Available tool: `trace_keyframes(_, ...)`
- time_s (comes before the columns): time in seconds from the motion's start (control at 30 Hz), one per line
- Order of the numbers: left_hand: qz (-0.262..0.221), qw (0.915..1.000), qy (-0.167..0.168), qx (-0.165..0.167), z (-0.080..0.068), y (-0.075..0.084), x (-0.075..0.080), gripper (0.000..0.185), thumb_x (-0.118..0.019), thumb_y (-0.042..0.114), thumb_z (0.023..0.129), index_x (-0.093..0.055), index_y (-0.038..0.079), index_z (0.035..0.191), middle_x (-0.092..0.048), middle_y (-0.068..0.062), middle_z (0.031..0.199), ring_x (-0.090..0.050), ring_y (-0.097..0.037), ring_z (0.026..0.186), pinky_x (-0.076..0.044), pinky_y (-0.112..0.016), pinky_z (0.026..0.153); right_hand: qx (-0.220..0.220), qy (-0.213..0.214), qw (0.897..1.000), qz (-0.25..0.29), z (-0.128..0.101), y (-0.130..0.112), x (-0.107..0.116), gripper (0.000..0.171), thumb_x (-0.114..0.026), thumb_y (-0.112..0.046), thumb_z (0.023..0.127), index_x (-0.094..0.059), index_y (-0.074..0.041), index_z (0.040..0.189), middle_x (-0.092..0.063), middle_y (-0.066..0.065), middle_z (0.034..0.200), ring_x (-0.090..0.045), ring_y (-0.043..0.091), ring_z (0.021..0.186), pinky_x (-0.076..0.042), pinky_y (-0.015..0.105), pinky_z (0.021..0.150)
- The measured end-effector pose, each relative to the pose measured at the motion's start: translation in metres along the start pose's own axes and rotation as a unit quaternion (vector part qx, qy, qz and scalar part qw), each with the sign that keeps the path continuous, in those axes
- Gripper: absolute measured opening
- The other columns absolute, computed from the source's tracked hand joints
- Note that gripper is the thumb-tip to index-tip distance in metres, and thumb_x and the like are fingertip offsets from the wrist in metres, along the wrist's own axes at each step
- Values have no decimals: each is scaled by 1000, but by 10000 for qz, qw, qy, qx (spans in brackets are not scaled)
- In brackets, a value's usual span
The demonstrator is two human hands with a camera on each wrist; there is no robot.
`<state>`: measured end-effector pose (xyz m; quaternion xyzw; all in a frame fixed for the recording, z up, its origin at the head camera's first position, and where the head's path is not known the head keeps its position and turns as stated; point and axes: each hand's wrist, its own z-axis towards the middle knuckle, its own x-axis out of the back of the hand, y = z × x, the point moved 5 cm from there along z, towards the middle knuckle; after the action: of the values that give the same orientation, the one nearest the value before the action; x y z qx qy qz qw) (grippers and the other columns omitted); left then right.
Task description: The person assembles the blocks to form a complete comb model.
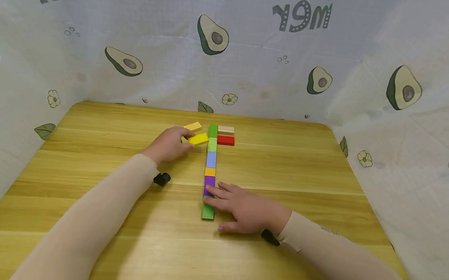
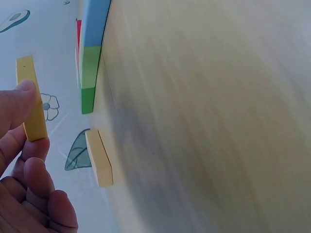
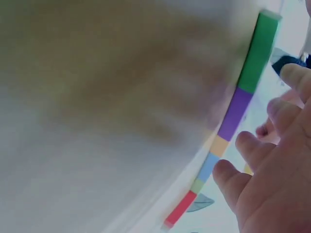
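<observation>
My left hand (image 1: 170, 145) pinches a yellow wooden block (image 1: 199, 139) between thumb and fingers; in the left wrist view the block (image 2: 36, 119) is held up, away from the tabletop. Right beside it runs a straight line of blocks: dark green (image 1: 213, 131), light green (image 1: 212, 144), blue (image 1: 211, 159), orange (image 1: 210, 172), purple (image 1: 209, 182) and green (image 1: 208, 212) at the near end. The right hand (image 1: 248, 210) spreads its straight fingers over the purple and near green blocks, overlapping them in the head view. A light-orange block (image 1: 193, 126) lies behind the left hand.
A pale wood-coloured block (image 1: 226, 130) and a red block (image 1: 225, 140) lie right of the line's far end. The wooden table (image 1: 287, 164) is bordered at the back and sides by a white avocado-print cloth (image 1: 255, 71). Both wrists carry small black devices.
</observation>
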<state>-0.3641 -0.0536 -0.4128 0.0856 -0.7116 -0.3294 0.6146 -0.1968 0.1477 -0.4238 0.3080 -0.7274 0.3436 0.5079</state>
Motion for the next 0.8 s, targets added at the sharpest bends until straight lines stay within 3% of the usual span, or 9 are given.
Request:
trace_keyframes(0.17,11,9997,-111,-218,4,14,-7,38,-65,35,86,-59,20,121,-56,2,113,-50,-18,103,-41,-38,97,77,-15,9999,-118,-6,-3,-4,72,-43,-63,88,-15,-35,148,-7,-4,157,-11,33,142,-21,47,112)
trace_keyframes(0.33,88,9986,-247,-452,11,27,-16,39,-63,36,87,-59,20,122,-56,5,118,-50,-16,111,-38,-37,102,133,-4,9999,-90,-7,0,-7,74,-44,-63,87,-14,-34,148,-6,-3,157,-13,33,142,-25,47,111)
trace_keyframes(0.8,454,9955,-584,-588,29,42,-40,40,-63,34,87,-59,20,124,-56,1,123,-49,-17,115,-38,-37,103,135,-115,9998,-34,-8,0,-11,78,-46,-65,85,-11,-35,148,-3,-4,157,-11,31,143,-25,46,111)
